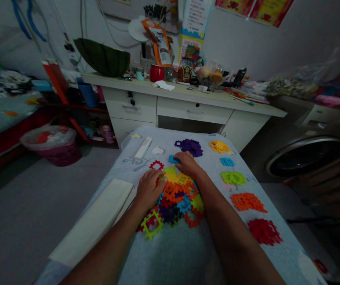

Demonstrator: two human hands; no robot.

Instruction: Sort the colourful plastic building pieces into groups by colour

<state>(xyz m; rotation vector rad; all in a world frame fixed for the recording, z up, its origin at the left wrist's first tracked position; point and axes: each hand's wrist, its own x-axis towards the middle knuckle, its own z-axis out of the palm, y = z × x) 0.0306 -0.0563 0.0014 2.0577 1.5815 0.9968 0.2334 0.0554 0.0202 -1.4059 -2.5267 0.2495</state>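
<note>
1. Dim room: a cloth-covered worktop [172, 253] fills the centre, with a cluttered desk [188, 99] at 12 o'clock and a washing machine [303, 154], mostly lost in shadow, at 3 o'clock.
2. Both forearms are cut off at 6 o'clock. The hands hide part of the mixed pile [178, 196] of interlocking coloured pieces at the worktop's centre.
3. A pink bin [52, 144] stands on the floor at 9 o'clock. Its red and white contents are hard to make out.
4. Left hand [149, 190]: palm down on the pile's 9 o'clock edge, grip loose, clasping nothing.
5. Right hand [188, 163]: palm down at the pile's 12 o'clock edge, fingertips touching a blue piece [173, 159]. Whether the grip pinches it cannot be told.
6. Single-colour heaps run from 12 to 4 o'clock: purple heap [190, 147], yellow heap [220, 147], green heap [233, 178], orange heap [247, 202], red heap [264, 231].
</note>
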